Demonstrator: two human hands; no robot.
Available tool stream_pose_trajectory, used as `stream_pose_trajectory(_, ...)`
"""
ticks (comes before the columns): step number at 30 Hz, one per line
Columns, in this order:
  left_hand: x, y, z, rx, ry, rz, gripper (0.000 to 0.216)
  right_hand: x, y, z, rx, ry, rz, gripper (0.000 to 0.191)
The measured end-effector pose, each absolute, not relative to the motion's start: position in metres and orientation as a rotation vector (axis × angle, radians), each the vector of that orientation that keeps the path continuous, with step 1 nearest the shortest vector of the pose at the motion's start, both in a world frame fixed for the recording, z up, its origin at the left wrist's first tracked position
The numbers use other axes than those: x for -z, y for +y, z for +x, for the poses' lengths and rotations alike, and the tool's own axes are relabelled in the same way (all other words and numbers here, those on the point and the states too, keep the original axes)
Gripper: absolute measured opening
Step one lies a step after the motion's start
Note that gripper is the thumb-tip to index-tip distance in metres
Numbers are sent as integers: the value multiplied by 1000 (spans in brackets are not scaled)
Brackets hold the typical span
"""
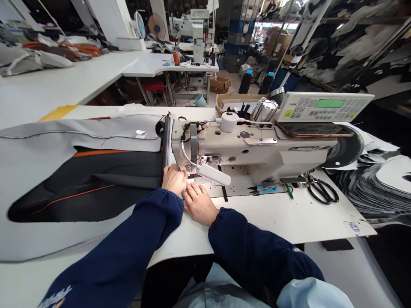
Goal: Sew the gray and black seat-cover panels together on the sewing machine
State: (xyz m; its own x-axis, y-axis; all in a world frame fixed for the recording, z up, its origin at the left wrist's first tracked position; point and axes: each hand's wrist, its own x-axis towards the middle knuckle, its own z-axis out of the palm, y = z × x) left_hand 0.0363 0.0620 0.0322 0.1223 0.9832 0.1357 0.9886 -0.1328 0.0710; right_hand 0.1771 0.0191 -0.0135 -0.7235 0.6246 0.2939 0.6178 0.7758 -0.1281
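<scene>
Left hand (174, 179) and right hand (199, 204), grips spread flat, pin a grey-and-black fabric panel (96, 182) to the worktop (272, 218), its edge lying against an industrial sewing machine (253, 154).

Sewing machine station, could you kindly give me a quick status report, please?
Left hand on grey-and-black fabric panel, at the sewing machine head. Right hand beside it. White lamp just above the hands.

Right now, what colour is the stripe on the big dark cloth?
The stripe on the dark cloth is orange; the head view shows it best.
</scene>
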Motion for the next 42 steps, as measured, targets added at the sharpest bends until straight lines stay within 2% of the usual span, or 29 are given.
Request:
stream_pose_trajectory(4, -42, 30, 24, 308, -1513, -2552, 34, 20, 17, 179, -71, -2627, -909, 43)
stream_pose_trajectory(7, -38, 21, 16, 210, -1286, -2706, 44, 21, 13, 180, -63, -2624, -886, 41)
stream_pose_trajectory(10, -27, 32, 10, 120, -1334, -2725, 44, 22, 10, 183, -35, -2613, -868, 36)
stream_pose_trajectory(15, -13, 51, -2, 187, -1348, -2784, 43, 21, 8, 192, -66, -2532, -805, 26)
stream_pose_trajectory(22, -14, 48, -4, 243, -1384, -2755, 38, 12, 26, 193, -31, -2478, -868, 26)
stream_pose_trajectory(34, -9, 60, -2, 311, -1528, -2719, 36, 25, 32, 184, -32, -2539, -910, 31)
stream_pose_trajectory(42, -2, 66, 3, 427, -1692, -2594, 41, 25, 32, 188, 3, -2542, -910, 29)
